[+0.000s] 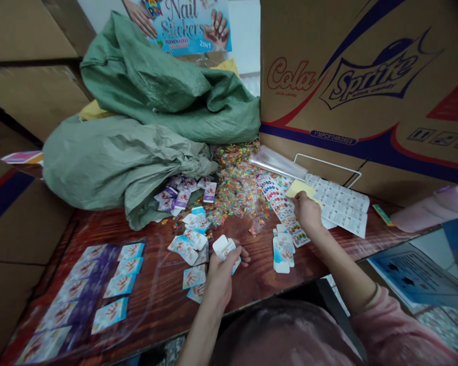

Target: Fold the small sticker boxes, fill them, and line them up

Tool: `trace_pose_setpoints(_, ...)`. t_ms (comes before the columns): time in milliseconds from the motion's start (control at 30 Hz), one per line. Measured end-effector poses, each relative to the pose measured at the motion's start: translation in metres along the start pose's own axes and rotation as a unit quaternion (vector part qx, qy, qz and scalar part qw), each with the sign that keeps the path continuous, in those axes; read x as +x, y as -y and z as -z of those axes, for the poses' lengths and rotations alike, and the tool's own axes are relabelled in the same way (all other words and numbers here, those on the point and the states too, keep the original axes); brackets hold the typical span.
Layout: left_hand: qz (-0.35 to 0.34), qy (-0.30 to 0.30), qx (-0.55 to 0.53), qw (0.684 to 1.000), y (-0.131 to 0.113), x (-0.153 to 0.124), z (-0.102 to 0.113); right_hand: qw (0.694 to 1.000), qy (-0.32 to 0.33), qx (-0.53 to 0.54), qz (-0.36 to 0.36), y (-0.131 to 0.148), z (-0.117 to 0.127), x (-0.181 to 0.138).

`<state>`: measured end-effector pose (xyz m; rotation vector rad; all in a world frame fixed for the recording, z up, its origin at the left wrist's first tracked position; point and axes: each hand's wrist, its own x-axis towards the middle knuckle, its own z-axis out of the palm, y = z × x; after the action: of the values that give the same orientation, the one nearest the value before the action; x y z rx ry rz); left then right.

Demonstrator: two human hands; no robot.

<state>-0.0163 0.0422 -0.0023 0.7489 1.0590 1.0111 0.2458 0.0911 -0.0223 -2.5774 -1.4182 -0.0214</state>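
Observation:
My left hand (222,272) is closed around a small white and blue box (224,247) with its white flap raised. On the right, my right hand (307,214) pinches at the edge of a yellow paper slip (301,188), which lies over printed sticker sheets (280,203). A stack of flat blue and white boxes (283,252) sits between my hands, closer to the right one. Left of my left hand is a loose heap of similar boxes (191,239). My fingers hide part of the held box and of the yellow slip.
Small colourful candy packets (234,185) are piled at the middle back. Green sacks (168,86) and a Cola/Sprite carton (366,86) stand behind. Purple and blue boxes (74,290) lie in rows at left. A pink bottle (431,208) lies at right, beside a white wire frame (328,168).

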Motion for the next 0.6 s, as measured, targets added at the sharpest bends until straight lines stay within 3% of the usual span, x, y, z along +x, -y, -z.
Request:
trace_pose_setpoints(267,-0.003,0.006,0.005,1.000,0.010,0.001,0.002,0.993,0.023,-0.046,0.110,0.016,-0.006,-0.017)
trace_pose_setpoints(600,0.004,-0.006,-0.001,1.000,0.007,-0.005,0.004,0.992,0.034,-0.060,0.105,0.024,-0.004,-0.018)
